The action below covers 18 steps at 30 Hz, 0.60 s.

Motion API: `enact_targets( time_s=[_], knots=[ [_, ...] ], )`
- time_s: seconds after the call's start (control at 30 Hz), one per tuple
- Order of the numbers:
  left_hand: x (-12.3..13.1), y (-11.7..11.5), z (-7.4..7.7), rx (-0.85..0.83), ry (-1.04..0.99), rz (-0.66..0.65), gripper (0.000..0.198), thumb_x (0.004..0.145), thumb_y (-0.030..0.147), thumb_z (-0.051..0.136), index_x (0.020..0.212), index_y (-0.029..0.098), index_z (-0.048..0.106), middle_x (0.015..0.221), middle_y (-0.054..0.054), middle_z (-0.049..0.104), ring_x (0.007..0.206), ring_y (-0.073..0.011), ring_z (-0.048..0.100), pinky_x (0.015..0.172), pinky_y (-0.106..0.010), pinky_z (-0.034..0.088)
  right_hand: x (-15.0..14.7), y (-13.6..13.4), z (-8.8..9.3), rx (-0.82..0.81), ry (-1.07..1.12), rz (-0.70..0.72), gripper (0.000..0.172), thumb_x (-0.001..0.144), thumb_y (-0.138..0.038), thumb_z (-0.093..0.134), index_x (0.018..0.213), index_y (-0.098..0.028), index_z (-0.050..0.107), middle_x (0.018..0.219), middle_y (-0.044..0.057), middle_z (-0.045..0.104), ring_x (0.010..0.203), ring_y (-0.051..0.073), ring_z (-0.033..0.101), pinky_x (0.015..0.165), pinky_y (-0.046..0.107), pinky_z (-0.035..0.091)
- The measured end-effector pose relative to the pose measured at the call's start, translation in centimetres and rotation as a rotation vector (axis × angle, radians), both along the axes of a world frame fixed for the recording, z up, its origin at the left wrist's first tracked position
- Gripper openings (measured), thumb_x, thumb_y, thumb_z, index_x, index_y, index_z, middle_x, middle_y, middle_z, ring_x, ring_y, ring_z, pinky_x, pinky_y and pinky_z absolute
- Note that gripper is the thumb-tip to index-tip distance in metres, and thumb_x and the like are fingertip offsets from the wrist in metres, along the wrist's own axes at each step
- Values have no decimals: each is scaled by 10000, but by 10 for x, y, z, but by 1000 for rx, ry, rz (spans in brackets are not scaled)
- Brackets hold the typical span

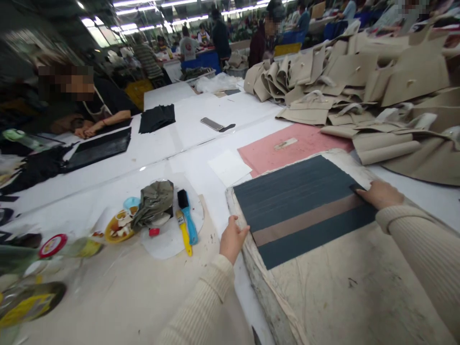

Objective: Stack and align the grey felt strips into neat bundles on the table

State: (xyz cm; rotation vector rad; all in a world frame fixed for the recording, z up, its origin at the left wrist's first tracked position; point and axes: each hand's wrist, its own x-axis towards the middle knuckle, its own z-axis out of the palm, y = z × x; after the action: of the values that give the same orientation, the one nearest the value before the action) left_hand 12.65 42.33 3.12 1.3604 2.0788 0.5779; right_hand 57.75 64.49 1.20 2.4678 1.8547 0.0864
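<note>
A dark blue-green panel (294, 191) lies flat on a stained, cloth-covered board (323, 287). Across the panel's lower part runs a brown strip (305, 221). My left hand (233, 240) is beside the panel's left edge, near the strip's end, its thumb and forefinger apart and nothing visible between them. At the opposite end of the strip, the fingers of my right hand (383, 194) close on a small dark piece (356, 188) against the panel; its kind is not clear.
Left of the board lie a blue-handled brush (189, 218), a yellow-handled brush (184, 235), a crumpled dark bag (154, 201) and jars (32, 302). Beige bag pieces (359, 86) are heaped at right, beside a pink sheet (294, 146). Across the table a co-worker (104, 105) handles black pieces.
</note>
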Motion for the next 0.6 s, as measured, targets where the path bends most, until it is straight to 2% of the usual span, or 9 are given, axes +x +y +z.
enact_targets(
  time_s=[0.07,0.13,0.2,0.33,0.4,0.47,0.53,0.6],
  knots=[
    [-25,-24,4,61,5,15,349,774,348,487,1076,183,427,643,42,498,591,-134,527,576,-233,376,-4,-5,5,21,39,-60,623,752,-529,503,1085,-6,569,996,284,558,863,271,521,675,362,271],
    [-56,-61,10,88,-7,33,292,790,340,444,1036,185,468,676,27,521,598,-132,528,591,-238,398,-9,-9,12,53,83,-43,623,776,-524,465,1143,-26,538,1036,281,548,893,275,518,690,365,270],
    [-89,-112,15,83,-20,67,269,795,353,418,985,187,509,721,5,558,626,-140,540,624,-251,424,-16,-15,19,60,114,19,586,794,-492,456,1177,-52,518,1059,276,546,912,274,518,686,363,277],
    [-137,-236,14,-2,-101,125,295,777,429,443,917,203,571,897,-33,626,847,-186,577,764,-278,441,-51,-43,28,14,169,212,497,801,-384,483,1174,-57,515,1078,249,553,955,270,520,702,342,319],
    [-147,-297,8,-26,-130,234,325,746,469,468,892,201,581,922,-38,632,894,-202,571,811,-287,433,-81,-66,26,34,186,342,476,797,-361,482,1160,-55,520,1093,227,553,986,273,516,743,340,344],
    [-146,-350,3,-56,-177,313,345,751,486,443,887,198,574,887,-32,628,846,-192,574,788,-274,440,-117,-96,18,52,221,466,454,796,-355,468,1141,-67,527,1090,203,560,1006,268,515,783,343,367],
    [-135,-393,2,-98,-229,340,341,777,475,396,872,192,560,787,-16,609,741,-168,564,708,-251,448,-157,-128,7,65,291,594,439,792,-369,448,1121,-90,532,1080,174,569,1009,260,520,818,357,386],
    [-118,-423,6,-129,-277,328,314,801,429,361,842,180,547,689,0,568,659,-147,533,642,-230,434,-199,-163,-3,61,392,739,439,780,-414,435,1089,-122,543,1078,143,573,1006,259,529,846,382,401]
  ],
)
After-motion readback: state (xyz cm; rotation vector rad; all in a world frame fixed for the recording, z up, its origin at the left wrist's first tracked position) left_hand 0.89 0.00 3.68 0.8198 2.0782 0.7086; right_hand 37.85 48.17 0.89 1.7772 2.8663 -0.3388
